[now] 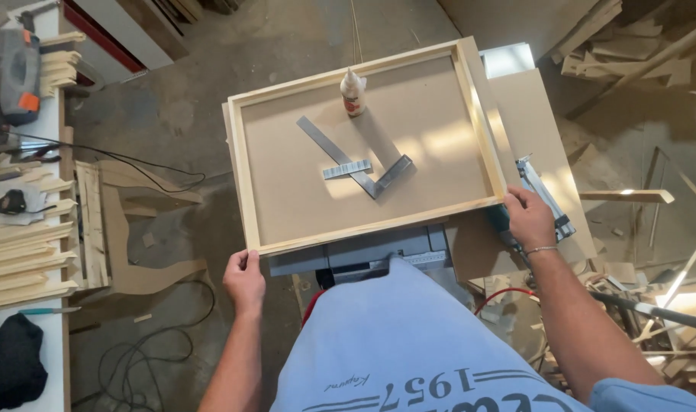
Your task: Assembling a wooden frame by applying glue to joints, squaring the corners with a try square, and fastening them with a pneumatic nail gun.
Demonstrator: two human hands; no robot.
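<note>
A shallow wooden frame (241, 168) with a brown board bottom lies flat on a small work stand in front of me. My left hand (245, 281) grips its near left corner. My right hand (528, 217) holds its near right corner. Inside the frame stands a white glue bottle (352, 93) with a red label near the far rail. A metal try square (340, 156) lies flat in the middle, with a strip of staples (346, 169) across its blade.
A staple gun (544, 194) lies on a board right of the frame. Wood offcuts litter the floor at right. A white bench at left carries stacked wooden slats (24, 259) and a power tool (12, 72). Black cables cross the floor.
</note>
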